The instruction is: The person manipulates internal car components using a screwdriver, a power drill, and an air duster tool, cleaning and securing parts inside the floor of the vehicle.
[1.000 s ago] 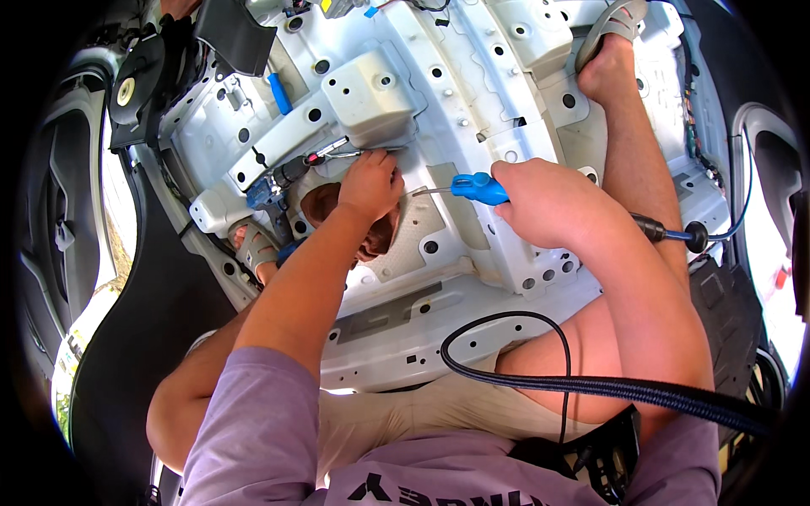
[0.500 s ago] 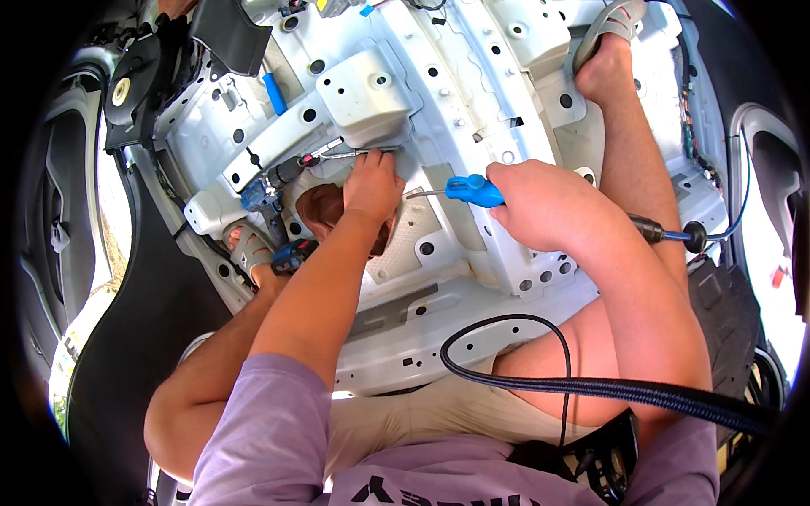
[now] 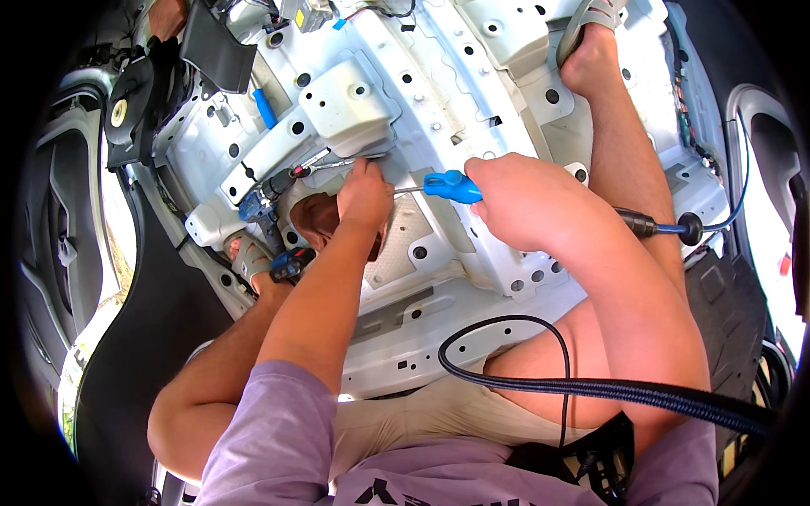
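Note:
In my right hand (image 3: 519, 202) is a blue air blow gun (image 3: 451, 186) with a thin metal nozzle, its rear hidden by my fingers. The nozzle points left and its end meets the side of my left hand (image 3: 365, 196). My left hand is bent, fingers curled in at the bare metal floor below a raised white box (image 3: 350, 103); its fingertips are hidden, so what they hold is unclear. Just left of these fingers lies a blue and black cordless drill (image 3: 263, 202). Brown crumpled material (image 3: 316, 219) lies beside my left wrist.
A blue-handled tool (image 3: 264, 108) rests at the far left. The white vehicle floor (image 3: 405, 295) has holes and ridges. A dark hose (image 3: 591, 388) loops across my right leg; a coupler (image 3: 637, 222) with blue hose shows beyond my right forearm. My sandalled feet are braced either side.
The view has shifted slightly, so the floor, drill and both hands sit a little further left in the picture. Both hands keep nearly the same pose, with the blow gun still in my right.

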